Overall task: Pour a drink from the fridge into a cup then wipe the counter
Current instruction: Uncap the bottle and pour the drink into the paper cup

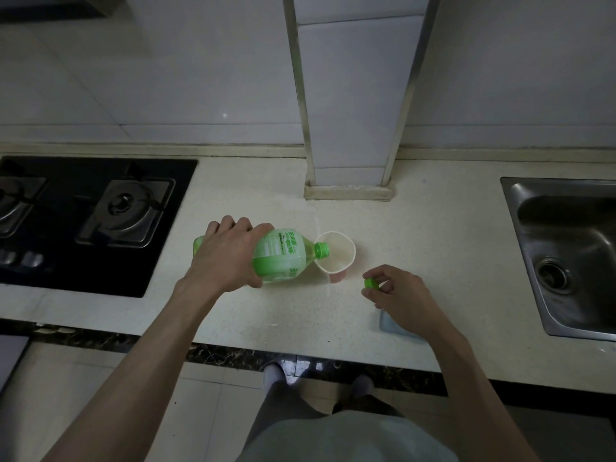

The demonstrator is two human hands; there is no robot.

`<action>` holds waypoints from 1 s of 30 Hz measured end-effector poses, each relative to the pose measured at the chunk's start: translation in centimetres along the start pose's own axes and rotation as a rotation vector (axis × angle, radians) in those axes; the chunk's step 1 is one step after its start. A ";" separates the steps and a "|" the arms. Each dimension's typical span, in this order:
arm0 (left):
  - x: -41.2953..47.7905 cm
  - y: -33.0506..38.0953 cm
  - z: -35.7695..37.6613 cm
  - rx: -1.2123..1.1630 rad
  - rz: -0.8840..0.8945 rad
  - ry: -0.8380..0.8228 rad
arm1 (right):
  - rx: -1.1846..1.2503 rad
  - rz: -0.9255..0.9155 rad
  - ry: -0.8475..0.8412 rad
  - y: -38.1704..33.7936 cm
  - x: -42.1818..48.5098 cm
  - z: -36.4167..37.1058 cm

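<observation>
Pale counter [433, 248], left hand [230, 255] tilting bottle [283, 255]

One head-worn wide-angle camera looks steeply down at the counter [433, 235] from close above.

Left hand [230, 258] and right hand [400, 295] bare; forearms [160, 355] bare to frame edge. Pale grey top [343, 438] low in frame. Dark grey trousers [283, 411]. Grey footwear [273, 373], socks or slippers: cannot tell.
</observation>
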State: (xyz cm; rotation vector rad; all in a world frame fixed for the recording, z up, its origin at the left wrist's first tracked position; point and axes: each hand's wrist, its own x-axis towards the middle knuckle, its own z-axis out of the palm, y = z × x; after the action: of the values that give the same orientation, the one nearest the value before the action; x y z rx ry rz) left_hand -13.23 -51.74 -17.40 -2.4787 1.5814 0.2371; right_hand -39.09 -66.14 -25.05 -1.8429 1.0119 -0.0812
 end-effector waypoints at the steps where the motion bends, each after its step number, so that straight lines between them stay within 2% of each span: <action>1: 0.0 0.1 0.0 -0.001 0.000 0.000 | 0.001 0.000 -0.001 0.0 0.0 0.0; 30: 0.2 -0.1 -0.3 0.028 0.009 0.005 | 0.021 -0.005 -0.002 -0.3 0.2 0.0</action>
State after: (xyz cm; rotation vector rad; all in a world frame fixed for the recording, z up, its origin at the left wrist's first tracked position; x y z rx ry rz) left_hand -13.03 -51.93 -17.13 -2.4532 1.5872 0.2087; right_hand -38.77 -66.23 -24.94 -1.8264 1.0011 -0.0929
